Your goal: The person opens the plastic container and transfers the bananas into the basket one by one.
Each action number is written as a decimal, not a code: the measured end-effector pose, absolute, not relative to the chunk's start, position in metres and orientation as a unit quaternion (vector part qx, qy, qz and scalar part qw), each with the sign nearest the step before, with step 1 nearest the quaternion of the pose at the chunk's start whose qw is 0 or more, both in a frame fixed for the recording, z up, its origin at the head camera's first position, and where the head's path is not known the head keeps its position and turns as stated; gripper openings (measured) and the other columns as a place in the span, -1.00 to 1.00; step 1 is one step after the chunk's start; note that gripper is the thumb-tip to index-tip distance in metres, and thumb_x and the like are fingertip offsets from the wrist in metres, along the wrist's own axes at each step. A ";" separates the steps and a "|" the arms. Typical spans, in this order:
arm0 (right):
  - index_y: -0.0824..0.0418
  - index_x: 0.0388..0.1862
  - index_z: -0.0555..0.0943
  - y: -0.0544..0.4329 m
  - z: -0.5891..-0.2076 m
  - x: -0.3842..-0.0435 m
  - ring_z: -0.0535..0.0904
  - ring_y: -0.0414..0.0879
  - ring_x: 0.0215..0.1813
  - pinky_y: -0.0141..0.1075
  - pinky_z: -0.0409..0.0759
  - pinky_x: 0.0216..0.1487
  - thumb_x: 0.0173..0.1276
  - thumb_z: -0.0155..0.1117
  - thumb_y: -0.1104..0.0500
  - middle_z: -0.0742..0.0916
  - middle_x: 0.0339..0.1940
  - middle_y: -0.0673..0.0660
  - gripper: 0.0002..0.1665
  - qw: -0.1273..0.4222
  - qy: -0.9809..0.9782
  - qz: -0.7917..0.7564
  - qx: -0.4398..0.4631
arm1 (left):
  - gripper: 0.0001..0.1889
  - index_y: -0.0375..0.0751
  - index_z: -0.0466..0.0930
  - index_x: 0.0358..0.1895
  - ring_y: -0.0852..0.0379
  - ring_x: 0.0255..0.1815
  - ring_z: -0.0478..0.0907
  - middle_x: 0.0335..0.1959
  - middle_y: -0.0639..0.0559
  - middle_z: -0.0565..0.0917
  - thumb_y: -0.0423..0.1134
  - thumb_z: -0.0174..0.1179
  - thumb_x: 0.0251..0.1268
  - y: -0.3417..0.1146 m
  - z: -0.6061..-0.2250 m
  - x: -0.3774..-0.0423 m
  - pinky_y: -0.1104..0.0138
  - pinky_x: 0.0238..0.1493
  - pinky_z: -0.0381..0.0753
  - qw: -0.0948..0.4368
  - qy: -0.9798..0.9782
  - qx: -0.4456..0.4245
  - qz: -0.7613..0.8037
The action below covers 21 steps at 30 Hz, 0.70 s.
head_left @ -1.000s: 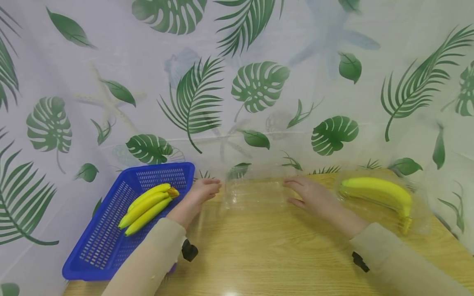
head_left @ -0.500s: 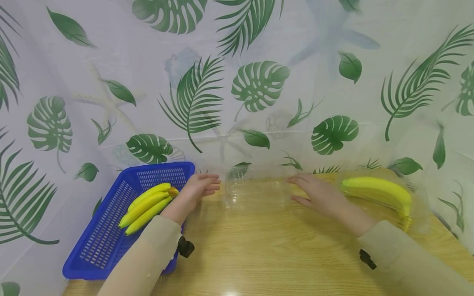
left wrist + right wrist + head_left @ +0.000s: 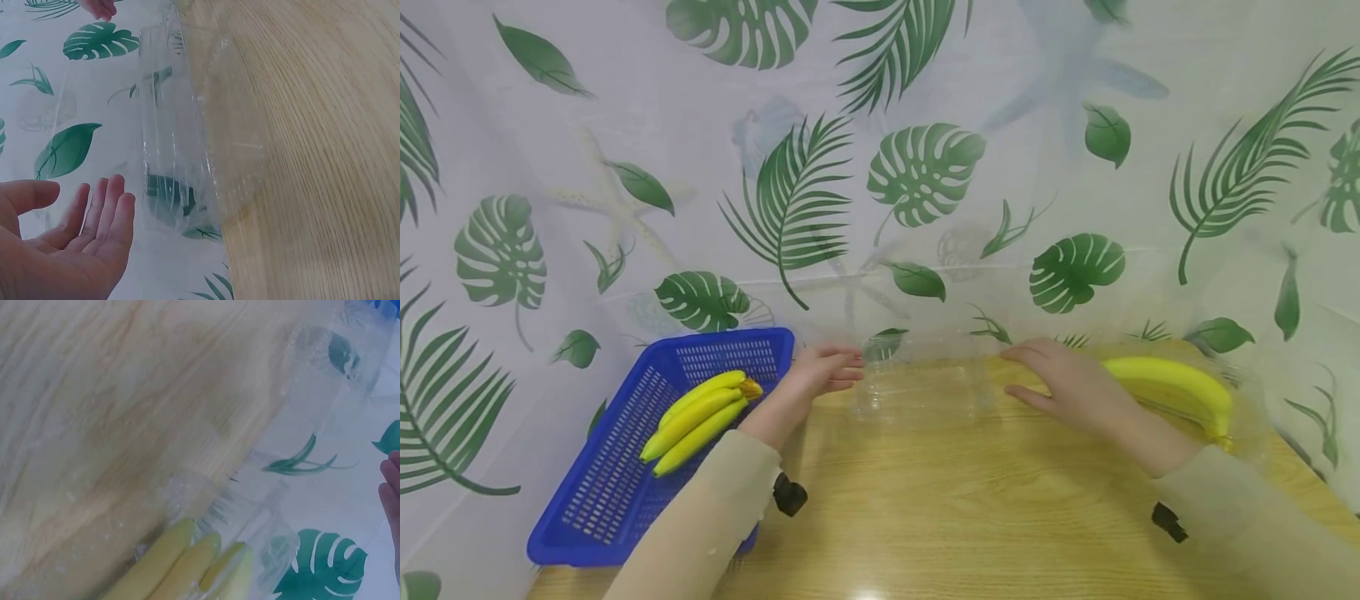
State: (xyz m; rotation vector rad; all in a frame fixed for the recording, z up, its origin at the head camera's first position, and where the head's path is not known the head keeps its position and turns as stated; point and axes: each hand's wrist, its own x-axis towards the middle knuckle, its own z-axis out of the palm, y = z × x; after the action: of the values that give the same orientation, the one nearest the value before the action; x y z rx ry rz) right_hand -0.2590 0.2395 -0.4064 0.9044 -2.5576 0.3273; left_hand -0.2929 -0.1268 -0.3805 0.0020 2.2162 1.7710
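Between my two hands a clear plastic container [image 3: 925, 392] sits at the back of the table. My left hand [image 3: 820, 377] hovers at its left side, fingers straight and holding nothing; the left wrist view has the palm [image 3: 81, 250] turned up beside the container's wall [image 3: 172, 125]. My right hand [image 3: 1071, 387] is off to the container's right, thumb and fingers spread around nothing. Beyond that hand lies a yellow bunch of bananas [image 3: 1180, 379] in another clear container [image 3: 181, 487]; the right wrist view shows several tips [image 3: 181, 565]. My hand partly hides it in the head view.
A blue plastic basket [image 3: 583, 533] with a bunch of bananas [image 3: 700, 421] in it stands on the left, behind my left forearm. The wooden table [image 3: 955, 508] meets a leaf-patterned sheet [image 3: 925, 250] along its back edge.
My right hand has moved right, away from the clear container and nearer the bananas. My left hand drew back slightly, then came right toward the container's left side. The containers and basket have stayed put.
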 end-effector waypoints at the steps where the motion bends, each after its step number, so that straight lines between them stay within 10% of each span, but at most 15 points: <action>1: 0.29 0.26 0.65 0.241 -0.405 -0.258 0.71 0.22 0.23 0.15 0.74 0.25 0.38 0.54 0.09 0.78 0.17 0.25 -0.45 0.203 -0.917 0.119 0.322 | -0.55 -0.55 0.43 0.44 -0.32 0.43 0.57 0.42 -0.48 0.54 -0.31 -0.01 0.70 -0.125 -0.380 -0.292 0.00 0.52 0.57 0.152 0.772 0.004 0.617; 21: 0.29 0.24 0.68 0.276 -0.384 -0.237 0.69 0.31 0.24 0.29 0.65 0.29 0.32 0.55 0.18 0.79 0.17 0.31 -0.47 0.216 -0.924 0.138 0.283 | -0.61 -0.53 0.55 0.34 -0.23 0.27 0.72 0.33 -0.42 0.64 -0.32 0.03 0.69 -0.076 -0.375 -0.284 0.12 0.34 0.74 0.171 0.751 0.077 0.633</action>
State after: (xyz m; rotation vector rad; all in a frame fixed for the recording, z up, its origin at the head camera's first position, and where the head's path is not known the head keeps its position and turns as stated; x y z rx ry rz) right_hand -0.2370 0.2764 -0.3842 0.7847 -2.5620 0.3823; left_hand -0.2842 -0.0761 -0.3754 0.2182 2.1345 1.7970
